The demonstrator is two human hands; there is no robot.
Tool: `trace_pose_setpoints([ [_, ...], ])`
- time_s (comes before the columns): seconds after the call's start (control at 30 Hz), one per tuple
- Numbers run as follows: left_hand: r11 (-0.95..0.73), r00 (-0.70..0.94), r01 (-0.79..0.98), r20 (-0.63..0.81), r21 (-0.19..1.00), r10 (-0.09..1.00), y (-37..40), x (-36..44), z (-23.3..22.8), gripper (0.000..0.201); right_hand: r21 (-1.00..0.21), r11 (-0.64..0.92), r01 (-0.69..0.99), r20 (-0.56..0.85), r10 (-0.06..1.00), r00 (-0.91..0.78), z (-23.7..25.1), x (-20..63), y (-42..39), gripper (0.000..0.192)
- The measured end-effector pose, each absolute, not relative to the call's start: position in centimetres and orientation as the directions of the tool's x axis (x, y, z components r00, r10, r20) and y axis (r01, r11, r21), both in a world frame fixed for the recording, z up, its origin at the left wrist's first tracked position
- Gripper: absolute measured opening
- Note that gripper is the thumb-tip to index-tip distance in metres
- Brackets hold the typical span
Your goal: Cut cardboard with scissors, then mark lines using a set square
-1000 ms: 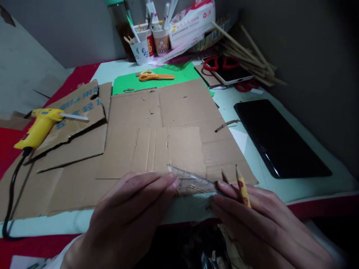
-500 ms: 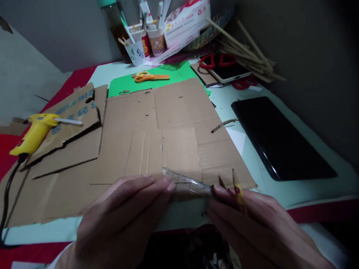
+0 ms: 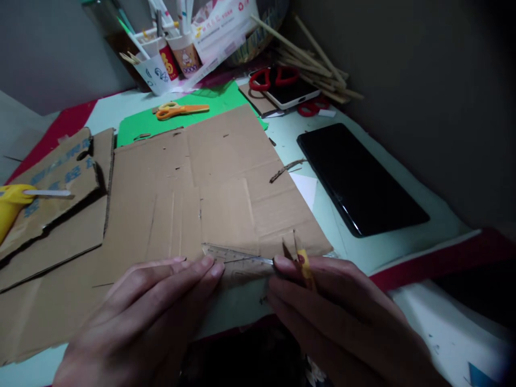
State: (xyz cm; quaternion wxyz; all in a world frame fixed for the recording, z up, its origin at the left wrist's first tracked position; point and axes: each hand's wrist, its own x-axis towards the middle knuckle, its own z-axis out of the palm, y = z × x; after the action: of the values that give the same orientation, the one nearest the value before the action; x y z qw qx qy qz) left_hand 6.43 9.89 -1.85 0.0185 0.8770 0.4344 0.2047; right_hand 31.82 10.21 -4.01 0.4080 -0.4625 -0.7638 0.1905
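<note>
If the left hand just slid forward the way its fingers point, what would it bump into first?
The left hand points up and right, its fingertips already at the clear ruler lying on the cardboard. The ruler comes first, probably; beyond it is only flat cardboard.

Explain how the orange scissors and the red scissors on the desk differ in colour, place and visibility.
The orange scissors lie on the green sheet; the red scissors rest on a white-edged device further right. The orange scissors show whole, closed blades included; of the red scissors, only the handle loops show clearly. Both lie flat at the far side, away from both hands.
</note>
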Motion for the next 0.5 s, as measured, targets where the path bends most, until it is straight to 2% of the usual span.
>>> trace_pose_setpoints([
  [0.13, -0.659, 0.582, 0.732, 0.344, 0.175, 0.737, 9.8, 5.9, -2.0, 0.053, -0.674, 0.559, 0.483, 0.579, 0.806, -0.123, -4.7, 31.0, 10.6, 0.024],
  [0.23, -0.665, 0.598, 0.725, 0.315, 0.178, 0.737, 9.8, 5.6, -1.9, 0.054, -0.648, 0.577, 0.498, 0.623, 0.777, -0.09, -5.0, 30.7, 10.6, 0.026],
  [0.37, -0.629, 0.571, 0.749, 0.279, 0.207, 0.772, 9.7, 5.5, -1.7, 0.059, -0.644, 0.558, 0.524, 0.555, 0.812, -0.183, -4.3, 31.5, 10.7, 0.021],
  [0.5, -0.664, 0.607, 0.731, 0.296, 0.157, 0.738, 9.7, 5.5, -1.7, 0.061, -0.639, 0.572, 0.515, 0.528, 0.813, -0.247, -3.5, 32.3, 10.8, 0.021],
])
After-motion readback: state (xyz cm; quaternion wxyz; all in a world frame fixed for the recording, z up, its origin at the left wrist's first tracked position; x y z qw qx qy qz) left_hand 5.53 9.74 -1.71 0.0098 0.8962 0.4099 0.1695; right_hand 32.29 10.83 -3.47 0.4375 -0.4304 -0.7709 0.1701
